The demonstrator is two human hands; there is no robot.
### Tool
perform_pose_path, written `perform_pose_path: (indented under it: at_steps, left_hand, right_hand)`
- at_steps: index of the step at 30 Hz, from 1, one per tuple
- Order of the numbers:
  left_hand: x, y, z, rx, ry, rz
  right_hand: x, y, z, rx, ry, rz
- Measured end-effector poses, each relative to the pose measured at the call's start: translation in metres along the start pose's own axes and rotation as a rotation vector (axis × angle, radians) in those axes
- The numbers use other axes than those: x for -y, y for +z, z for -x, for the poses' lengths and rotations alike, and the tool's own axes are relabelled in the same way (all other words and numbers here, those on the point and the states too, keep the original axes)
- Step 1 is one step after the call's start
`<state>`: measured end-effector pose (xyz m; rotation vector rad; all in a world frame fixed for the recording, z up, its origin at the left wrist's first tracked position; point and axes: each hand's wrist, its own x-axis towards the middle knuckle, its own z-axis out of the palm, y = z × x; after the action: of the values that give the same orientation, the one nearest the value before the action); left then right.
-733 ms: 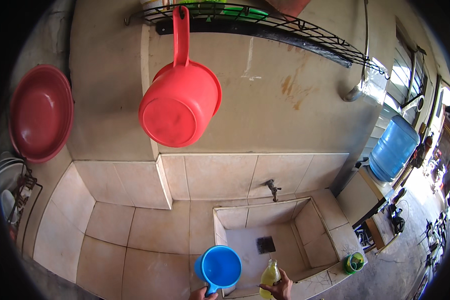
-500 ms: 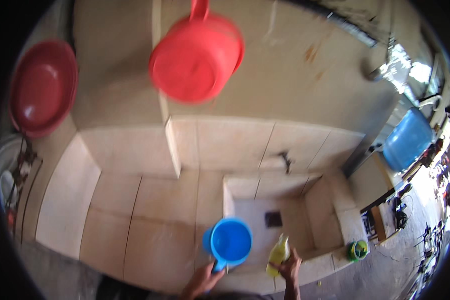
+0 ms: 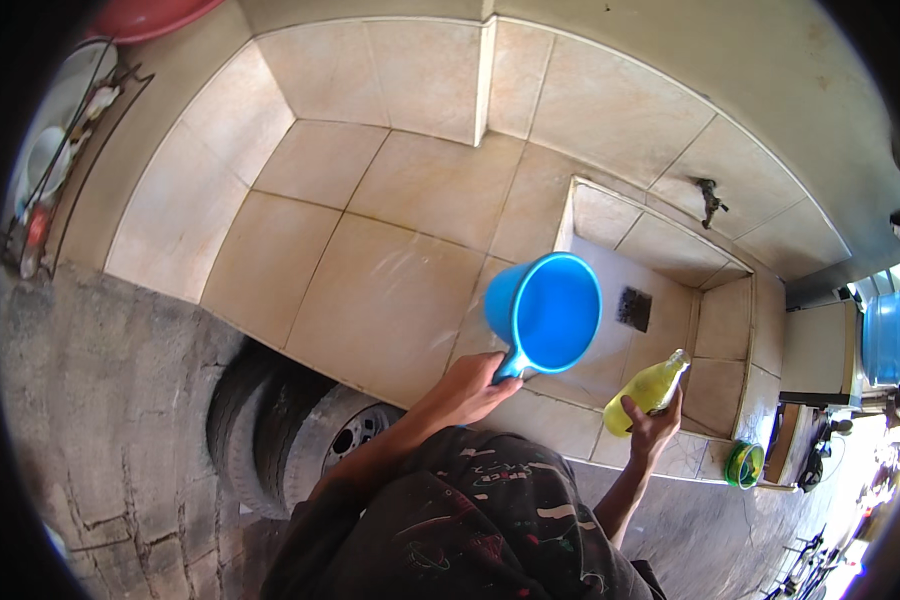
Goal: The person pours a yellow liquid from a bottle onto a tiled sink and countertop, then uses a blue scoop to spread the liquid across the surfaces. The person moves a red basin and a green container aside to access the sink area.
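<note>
2 things are in the hands, and both are above the tiled counter (image 3: 400,310): a blue dipper (image 3: 558,312) and a yellow bottle (image 3: 638,392). The left hand (image 3: 473,388) is closed around the handle of the dipper, at its end nearest to the person. The mouth of the dipper faces upward, over the left side of the sink (image 3: 722,315), and it hides a part of the left edge and the near left corner. I cannot tell whether there is water inside. The right hand (image 3: 654,428) is partly curled, with its thumb and fingers around the body of the bottle. The bottle is tilted, with its neck toward the right, and it crosses over the near edge of the sink, not far from the near right corner. Whether it has a cap, I cannot tell.

About the progress, I judge that the grasping is done, 1 thing for each hand. Setting down is not yet done for either of them. No stream goes from the bottle to the dipper, which stand apart, and none falls from the tap (image 3: 708,203) at the far edge. The drain (image 3: 634,309) is uncovered. At the near right corner of the counter, a green container (image 3: 744,464) stands untouched.
</note>
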<state>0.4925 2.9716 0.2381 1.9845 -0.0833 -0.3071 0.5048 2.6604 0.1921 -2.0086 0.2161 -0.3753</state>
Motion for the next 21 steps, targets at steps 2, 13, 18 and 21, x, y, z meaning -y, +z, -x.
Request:
perform_pose_path:
  at_steps: [2,13,18,21]
  left_hand:
    - [-0.001,0.005,0.007,-0.015,-0.003,0.042]
    - [0.003,0.03,0.06,-0.044,-0.027,0.04]
    - [0.001,0.042,0.064,-0.005,-0.047,0.091]
    - [-0.003,0.046,0.062,0.006,-0.033,0.052]
  right_hand:
    - [-0.001,-0.002,0.003,0.011,0.004,-0.02]
    - [-0.006,-0.023,0.017,0.113,0.004,0.025]
    - [-0.006,-0.029,0.013,0.132,-0.006,0.026]
    - [-0.006,-0.033,0.01,0.127,-0.021,0.015]
